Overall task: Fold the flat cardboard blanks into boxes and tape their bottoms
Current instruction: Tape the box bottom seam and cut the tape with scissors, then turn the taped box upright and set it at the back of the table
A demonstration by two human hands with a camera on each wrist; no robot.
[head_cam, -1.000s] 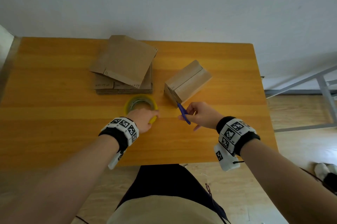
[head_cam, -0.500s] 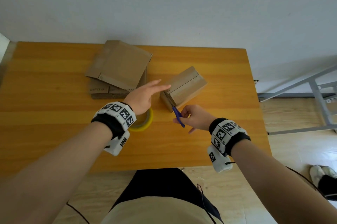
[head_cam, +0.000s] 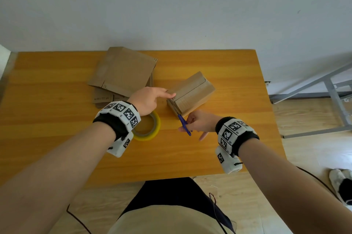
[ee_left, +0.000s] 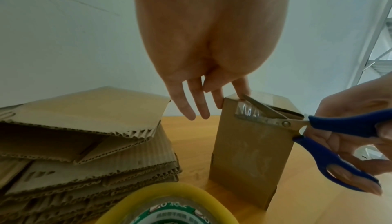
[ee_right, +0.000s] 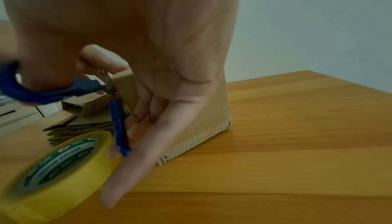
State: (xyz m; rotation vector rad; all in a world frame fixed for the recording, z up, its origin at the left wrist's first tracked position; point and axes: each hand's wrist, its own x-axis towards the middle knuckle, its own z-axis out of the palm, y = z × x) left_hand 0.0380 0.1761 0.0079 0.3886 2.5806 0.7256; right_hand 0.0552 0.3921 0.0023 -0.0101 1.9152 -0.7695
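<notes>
A folded cardboard box [head_cam: 192, 92] stands on the wooden table [head_cam: 57, 119], its flaps closed on top. My left hand [head_cam: 163, 93] reaches over the yellow tape roll [head_cam: 152, 132], and its straight fingers [ee_left: 218, 100] touch the box's near top corner. A strip of clear tape [ee_left: 248, 112] hangs over that corner. My right hand [head_cam: 192, 125] grips blue-handled scissors [head_cam: 184, 124]. In the left wrist view the scissors' blades [ee_left: 263, 110] stand parted at the tape strip. A stack of flat blanks [head_cam: 122, 73] lies behind the roll.
The table's right edge [head_cam: 266, 100] is close to the box. A grey metal frame [head_cam: 327, 85] stands on the floor to the right. A white wall runs behind the table's far edge.
My left hand has let go of the tape roll and moved up and right to the box's near corner. The right hand has brought the scissors up against the box's end.
</notes>
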